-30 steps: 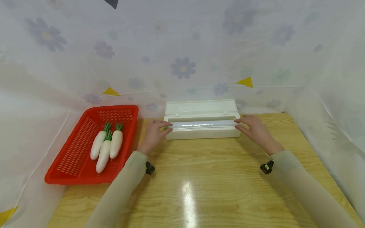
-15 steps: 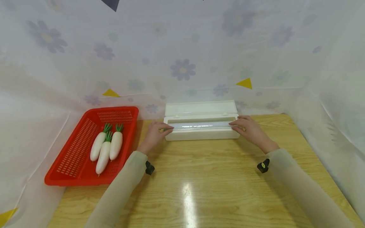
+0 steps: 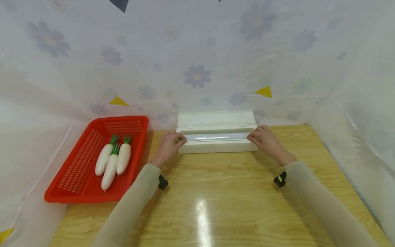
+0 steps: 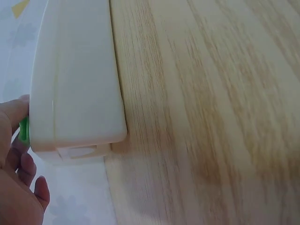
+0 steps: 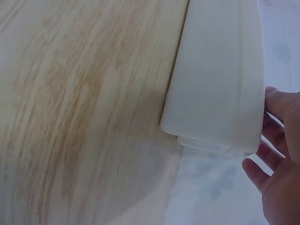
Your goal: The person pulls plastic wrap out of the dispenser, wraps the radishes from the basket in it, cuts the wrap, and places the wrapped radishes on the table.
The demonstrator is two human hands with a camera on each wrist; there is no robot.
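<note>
A long white plastic wrap dispenser stands at the back of the table with its lid raised against the backdrop. Inside lies a shiny roll of plastic wrap. My left hand pinches the wrap at the left end with thumb and forefinger; at the right end my right hand pinches it too. A small green piece shows between the left fingers in the left wrist view. The dispenser's front wall hides the right fingertips in the right wrist view.
To the left sits a red plastic basket holding three white radishes with green tops. Wood-grain tabletop spreads before the dispenser. A flowered sheet hangs behind, with yellow triangles on it.
My right hand has moved left along the dispenser, and its thumb and forefinger have come together on the wrap. The left thumb and forefinger have also closed together, with that hand nearly in place.
</note>
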